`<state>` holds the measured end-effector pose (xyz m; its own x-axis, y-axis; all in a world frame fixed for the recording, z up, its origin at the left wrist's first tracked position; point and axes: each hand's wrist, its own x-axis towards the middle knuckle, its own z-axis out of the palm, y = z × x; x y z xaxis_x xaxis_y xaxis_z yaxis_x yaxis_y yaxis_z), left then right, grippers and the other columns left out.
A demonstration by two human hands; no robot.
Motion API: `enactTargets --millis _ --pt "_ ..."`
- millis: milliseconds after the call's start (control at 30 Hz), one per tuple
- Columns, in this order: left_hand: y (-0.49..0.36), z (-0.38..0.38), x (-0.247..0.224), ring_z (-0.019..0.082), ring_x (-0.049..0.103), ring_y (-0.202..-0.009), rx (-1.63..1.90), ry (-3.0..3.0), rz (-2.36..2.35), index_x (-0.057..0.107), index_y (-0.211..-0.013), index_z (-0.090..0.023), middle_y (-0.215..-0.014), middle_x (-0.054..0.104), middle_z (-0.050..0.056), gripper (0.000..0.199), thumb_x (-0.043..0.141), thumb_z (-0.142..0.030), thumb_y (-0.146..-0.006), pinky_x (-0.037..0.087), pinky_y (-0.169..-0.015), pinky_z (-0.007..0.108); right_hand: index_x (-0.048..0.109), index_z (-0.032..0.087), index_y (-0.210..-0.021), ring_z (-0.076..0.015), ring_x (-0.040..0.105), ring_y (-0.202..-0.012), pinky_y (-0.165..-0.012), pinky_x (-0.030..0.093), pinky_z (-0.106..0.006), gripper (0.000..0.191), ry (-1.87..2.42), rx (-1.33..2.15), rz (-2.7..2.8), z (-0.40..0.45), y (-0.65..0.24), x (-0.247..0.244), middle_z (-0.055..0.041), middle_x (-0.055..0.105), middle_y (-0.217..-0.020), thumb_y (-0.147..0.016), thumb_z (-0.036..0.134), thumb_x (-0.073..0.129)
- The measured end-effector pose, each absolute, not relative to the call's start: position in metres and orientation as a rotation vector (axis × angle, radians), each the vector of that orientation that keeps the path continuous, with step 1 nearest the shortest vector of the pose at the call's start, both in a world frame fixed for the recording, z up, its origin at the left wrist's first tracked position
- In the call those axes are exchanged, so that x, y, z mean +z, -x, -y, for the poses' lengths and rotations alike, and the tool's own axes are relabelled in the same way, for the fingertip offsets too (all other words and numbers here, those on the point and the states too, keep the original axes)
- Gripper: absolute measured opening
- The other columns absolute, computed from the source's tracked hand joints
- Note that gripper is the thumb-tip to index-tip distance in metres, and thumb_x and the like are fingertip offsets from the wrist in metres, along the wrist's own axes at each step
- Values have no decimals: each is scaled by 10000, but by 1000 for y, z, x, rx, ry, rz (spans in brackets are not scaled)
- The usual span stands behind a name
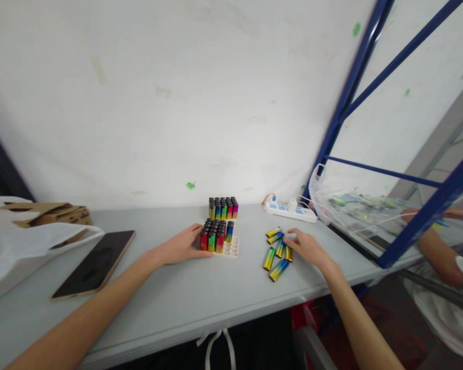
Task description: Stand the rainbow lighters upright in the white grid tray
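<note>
My left hand [183, 244] is wrapped round the left side of a white tray [231, 247], its thumb along the front edge. Shiny rainbow-coloured lighters [212, 240] with black tops stand upright in that tray, filling its left part, while bare holes show at the right. Several loose lighters [279, 271] in yellow, green and blue lie scattered to the right. Over their right side is my right hand [305, 247], thumb and forefinger apart, the fingertips at the upper end of one yellow lighter [288, 253]. Whether they touch it is hard to see.
Behind the tray stands another block of upright lighters [224, 208]. A white power strip [289, 209] lies near the wall, beside a blue metal frame [334, 133]. At left are a phone [96, 264] and a white bag [19, 252]. Another person's arm [438, 252] shows at far right.
</note>
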<state>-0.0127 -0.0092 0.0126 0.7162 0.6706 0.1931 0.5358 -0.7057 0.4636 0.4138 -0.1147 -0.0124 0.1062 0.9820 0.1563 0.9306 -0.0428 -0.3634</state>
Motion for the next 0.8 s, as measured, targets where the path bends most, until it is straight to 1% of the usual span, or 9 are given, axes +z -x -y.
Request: enactTargets --millis 133,267,333,433,500,567,633,700,800 --pt "13 9 13 357 572 -1276 509 -2532 -932 616 -1326 -188 -1380 610 123 753 740 -671 -761 433 -1155 449 658 131 -1241 -264 724 -845 -771 485 -322 426 2045 228 1832 111 -414 -7 -115 777 -901 -924 411 609" --pt "13 9 12 351 560 -1289 474 -2529 -953 584 -1357 -164 -1400 585 140 784 732 -668 -775 420 -1165 438 742 159 -988 -281 723 -866 -779 506 -344 274 1991 243 1819 102 -411 0 -124 772 -893 -897 384 613" --pt "13 10 12 351 551 -1298 466 -2523 -957 571 -1369 -158 -1411 574 146 798 733 -666 -775 410 -1172 438 716 171 -916 -274 717 -828 -717 523 -343 298 1849 345 1734 97 -404 5 -117 758 -882 -903 440 590" --pt "13 11 13 354 552 -1298 476 -2508 -949 567 -1374 -160 -1409 577 144 807 740 -664 -768 410 -1171 441 620 203 -978 -215 694 -711 -559 518 -290 410 1495 674 1510 86 -383 17 -70 718 -890 -902 602 564" --pt "13 11 13 356 562 -1287 489 -2504 -942 578 -1361 -171 -1401 586 137 794 745 -664 -762 420 -1161 446 544 237 -1023 -143 620 -575 -449 450 -231 444 1261 831 1422 77 -363 26 -20 684 -877 -891 660 567" --pt "13 11 13 357 568 -1278 492 -2507 -939 588 -1347 -176 -1393 591 135 783 746 -667 -758 428 -1152 451 497 259 -1024 -68 412 -402 -355 279 -175 445 1106 917 1403 65 -340 36 42 621 -759 -891 678 565" --pt "13 11 12 358 572 -1270 496 -2513 -939 596 -1331 -175 -1384 594 136 773 746 -670 -756 436 -1144 456 481 270 -1016 -47 254 -373 -363 168 -154 438 1018 1015 1395 50 -317 43 102 473 -614 -890 681 569" --pt "13 10 11 359 580 -1256 507 -2518 -930 606 -1311 -180 -1374 599 133 753 745 -670 -756 447 -1132 461 484 269 -992 -54 213 -387 -383 150 -160 454 971 1047 1376 37 -295 46 127 333 -560 -863 690 598" --pt "13 10 10 356 584 -1246 519 -2524 -912 608 -1302 -187 -1371 596 131 735 745 -666 -761 453 -1124 465 504 243 -876 -73 229 -413 -396 165 -197 470 1005 945 1377 26 -271 40 111 291 -544 -861 707 574"
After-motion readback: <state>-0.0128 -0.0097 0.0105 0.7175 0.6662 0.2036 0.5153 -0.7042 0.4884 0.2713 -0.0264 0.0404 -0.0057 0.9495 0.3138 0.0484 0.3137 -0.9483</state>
